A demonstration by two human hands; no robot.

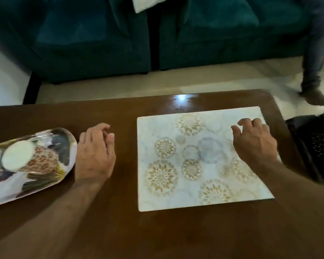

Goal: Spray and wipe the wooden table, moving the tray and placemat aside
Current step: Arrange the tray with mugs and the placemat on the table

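Note:
A dark wooden table [120, 221] fills the lower view. An oval printed tray [30, 161] lies at its left edge, partly out of frame. A square pale placemat [191, 161] with gold and grey flower circles lies right of centre. My left hand [94, 154] hovers just right of the tray's end, fingers loosely curled, holding nothing. My right hand [254, 141] is over the placemat's right side with fingers spread and bent, tips near its far right corner. No spray bottle or cloth is in view.
A teal sofa [101, 38] stands beyond the table across a strip of pale floor. Another person's leg and bare foot [314, 94] are at the far right. A black perforated object [318, 146] sits beside the table's right edge.

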